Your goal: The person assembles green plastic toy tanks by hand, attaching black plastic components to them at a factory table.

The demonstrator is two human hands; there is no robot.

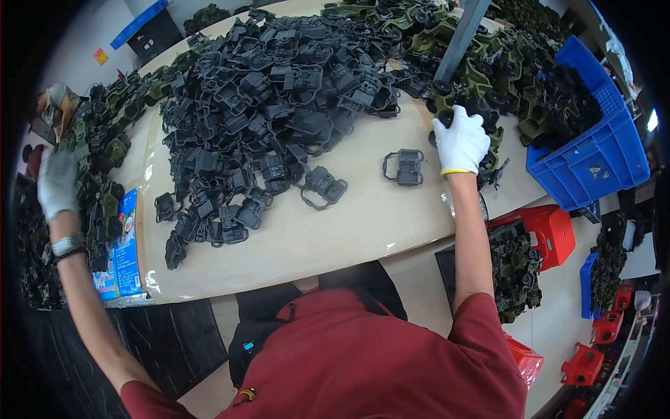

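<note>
My right hand [462, 143], in a white glove with a yellow cuff, is closed over a green toy vehicle [496, 148] at the near edge of the right-hand pile; the palm hides most of it. My left hand [58, 183], also gloved, is smeared by motion over green toy vehicles [98, 150] at the far left, so its fingers do not read clearly. One dark grey plastic toy part [405, 167] with a looped frame lies alone left of my right hand. A big heap of similar grey parts [279, 91] covers the table's middle.
More green toy vehicles [516, 63] are piled at the far right, against a blue crate [593, 164]. A grey metal post [463, 40] rises there. A blue printed package [124, 244] lies at the table's left edge. Red stools [548, 234] stand right. Another person [59, 105] is at far left.
</note>
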